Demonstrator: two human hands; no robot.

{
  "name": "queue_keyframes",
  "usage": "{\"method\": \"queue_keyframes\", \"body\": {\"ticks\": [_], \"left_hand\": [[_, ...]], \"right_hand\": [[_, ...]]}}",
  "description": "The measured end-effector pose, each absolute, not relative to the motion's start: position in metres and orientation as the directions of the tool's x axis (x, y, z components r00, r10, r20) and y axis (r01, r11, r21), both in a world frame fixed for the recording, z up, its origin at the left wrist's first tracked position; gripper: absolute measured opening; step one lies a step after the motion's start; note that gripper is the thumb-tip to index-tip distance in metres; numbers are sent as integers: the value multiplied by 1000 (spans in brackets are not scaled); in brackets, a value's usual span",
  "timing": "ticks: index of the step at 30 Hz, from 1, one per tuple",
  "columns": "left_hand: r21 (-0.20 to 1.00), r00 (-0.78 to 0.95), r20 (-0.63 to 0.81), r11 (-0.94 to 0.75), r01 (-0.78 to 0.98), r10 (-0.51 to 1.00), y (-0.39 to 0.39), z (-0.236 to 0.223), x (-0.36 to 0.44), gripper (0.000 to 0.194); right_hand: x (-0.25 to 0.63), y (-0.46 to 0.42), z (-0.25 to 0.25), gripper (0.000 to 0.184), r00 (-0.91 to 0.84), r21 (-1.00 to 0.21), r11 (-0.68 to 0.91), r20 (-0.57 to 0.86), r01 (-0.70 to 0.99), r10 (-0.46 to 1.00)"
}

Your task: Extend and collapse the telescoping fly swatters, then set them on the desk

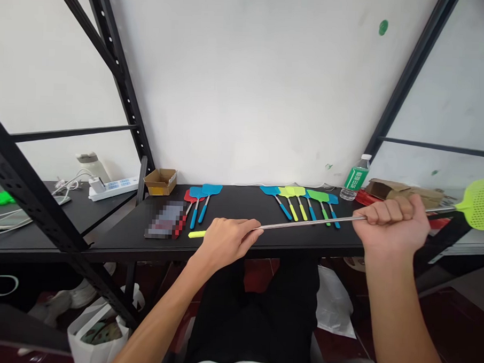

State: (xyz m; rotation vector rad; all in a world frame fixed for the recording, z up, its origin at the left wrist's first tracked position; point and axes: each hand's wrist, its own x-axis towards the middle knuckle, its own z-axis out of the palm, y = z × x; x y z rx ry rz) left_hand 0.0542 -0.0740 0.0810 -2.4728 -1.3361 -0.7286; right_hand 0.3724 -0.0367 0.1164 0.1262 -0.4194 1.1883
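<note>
Head view: left hand [228, 241] fingers curled round the yellow grip [197, 234] end of an extended fly swatter [480, 203]; grip tip pokes out left of the fist. Right hand [393, 224] fisted tight on the metal rod [308, 222] further along, lime head past it, off the right edge of the black table [241, 208]. Rod spans low over the table's front edge. On the table: a red and blue swatter group [199, 198] left of centre, a blue/yellow/green swatter row [301, 200] right of centre. Cardboard box [160, 181] at its back left corner, green-label bottle [356, 177] back right.
</note>
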Motion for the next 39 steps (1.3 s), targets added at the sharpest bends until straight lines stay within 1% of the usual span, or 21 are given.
{"method": "queue_keyframes", "body": {"ticks": [8,15,18,21,23,28,33,39], "left_hand": [[49,467,514,-568,822,719,-74,81,54,35],[49,472,506,-570,820,722,-76,83,53,39],[55,466,502,-565,823,728,-75,82,56,39],[81,451,502,-559,825,738,-75,82,57,37],[103,447,502,-564,820,741,-77,84,56,36],[144,438,498,-569,809,749,-80,88,56,35],[129,438,480,-555,822,760,-79,87,57,35],[123,421,478,-533,837,771,-79,88,55,36]], "right_hand": [[368,-35,117,48,344,-150,414,345,-898,873],[365,-35,117,49,330,-174,404,343,-898,879],[365,-37,117,48,322,-152,392,348,-907,880],[365,-39,118,47,276,-118,332,338,-936,900],[364,-40,118,47,269,-99,318,335,-943,903],[364,-39,117,48,295,-123,361,372,-924,880],[365,-36,117,47,308,-140,383,378,-913,873],[360,-38,122,49,353,-165,419,319,-893,880]]}}
